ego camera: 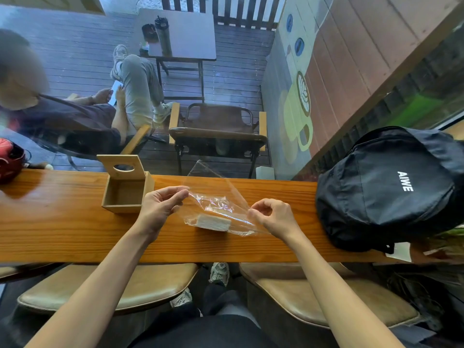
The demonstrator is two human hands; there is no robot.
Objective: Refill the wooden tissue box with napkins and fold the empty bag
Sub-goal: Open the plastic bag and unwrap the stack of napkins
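Two hands pinched a clear bag (218, 209) at mid-frame on the bench (75, 232): left hand (160, 207) gripping its left edge, right hand (273, 217) its right. Napkins (213, 222) lay inside. Left of them stood the box (125, 194), lid up.

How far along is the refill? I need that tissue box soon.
Done: the square wooden tissue box stands open and empty. In hand: the left hand and right hand pinch the clear plastic bag, white napkin stack inside. Left: filling, closing, folding.
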